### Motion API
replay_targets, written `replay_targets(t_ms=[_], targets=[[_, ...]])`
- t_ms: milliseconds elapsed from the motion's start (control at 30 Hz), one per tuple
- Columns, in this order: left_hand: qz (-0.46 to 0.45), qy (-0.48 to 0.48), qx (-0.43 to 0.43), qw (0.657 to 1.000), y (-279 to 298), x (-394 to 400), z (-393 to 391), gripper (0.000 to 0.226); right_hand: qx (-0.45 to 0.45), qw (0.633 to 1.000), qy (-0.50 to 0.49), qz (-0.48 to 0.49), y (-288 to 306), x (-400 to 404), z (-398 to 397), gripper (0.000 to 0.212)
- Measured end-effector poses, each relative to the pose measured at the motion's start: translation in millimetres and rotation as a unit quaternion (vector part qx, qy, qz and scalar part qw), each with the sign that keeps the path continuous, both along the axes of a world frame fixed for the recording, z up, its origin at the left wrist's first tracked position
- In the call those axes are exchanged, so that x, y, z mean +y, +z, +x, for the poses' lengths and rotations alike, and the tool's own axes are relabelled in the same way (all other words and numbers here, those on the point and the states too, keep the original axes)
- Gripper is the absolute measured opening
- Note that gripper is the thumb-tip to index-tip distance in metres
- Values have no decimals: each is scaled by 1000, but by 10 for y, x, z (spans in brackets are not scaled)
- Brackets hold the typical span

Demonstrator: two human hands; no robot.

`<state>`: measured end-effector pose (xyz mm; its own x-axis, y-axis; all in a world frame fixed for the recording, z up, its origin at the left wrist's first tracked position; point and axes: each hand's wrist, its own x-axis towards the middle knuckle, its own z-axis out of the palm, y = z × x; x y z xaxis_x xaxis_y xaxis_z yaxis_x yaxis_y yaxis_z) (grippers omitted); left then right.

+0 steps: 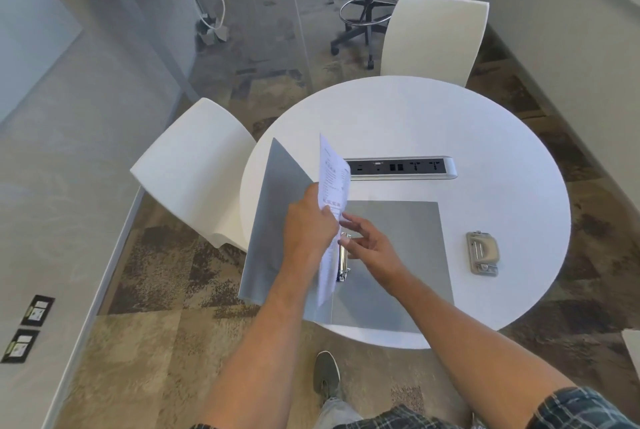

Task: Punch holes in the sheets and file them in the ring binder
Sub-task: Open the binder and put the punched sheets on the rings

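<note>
While gripping the printed sheets (333, 186) on edge over the open ring binder (398, 255), left hand (308, 220) curled. Right hand (367, 241) beside the metal rings (343, 257), fingers spread, holding nothing. Hole punch (482, 253) well apart on the round table (450, 123).

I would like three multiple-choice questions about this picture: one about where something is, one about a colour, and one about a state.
1. Where is the hole punch?
A. On the white table, to the right of the binder
B. On the floor
C. Inside the binder

2. What colour are the inside covers of the ring binder?
A. Red
B. Grey
C. Black

3. What is the left hand doing?
A. Resting flat on the table
B. Pressing the hole punch
C. Holding the sheets upright over the binder's rings

Answers: 1 A, the punch lies on the tabletop apart from the binder's right cover. 2 B, both open covers look grey. 3 C, its fingers grip the printed sheets by the metal rings, while the right hand reaches toward them.
</note>
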<state>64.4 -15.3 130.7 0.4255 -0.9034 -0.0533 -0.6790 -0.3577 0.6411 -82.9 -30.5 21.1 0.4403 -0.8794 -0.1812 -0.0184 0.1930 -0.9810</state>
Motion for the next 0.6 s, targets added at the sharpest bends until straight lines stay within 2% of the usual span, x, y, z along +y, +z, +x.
replay_targets(t_ms=[67,167,300,400,500,600], targets=[[14,-16,20,1000,17,-3,-113,35,-49,999,-2,23,90,18,39,55],[45,-27,65,997,-31,-7,-276,40,-49,998,1,41,156,32,29,52],[84,-65,163,981,-172,-3,-417,73,-90,992,-33,83,86,4,-127,65],[105,-106,185,971,-328,-9,-491,69,-100,987,-60,109,4,-12,-294,62],[138,-140,196,961,-492,3,-553,68,-34,983,-124,129,-76,-41,-459,51],[162,-152,206,953,-696,6,-558,55,-8,975,-163,150,-177,-60,-673,40]])
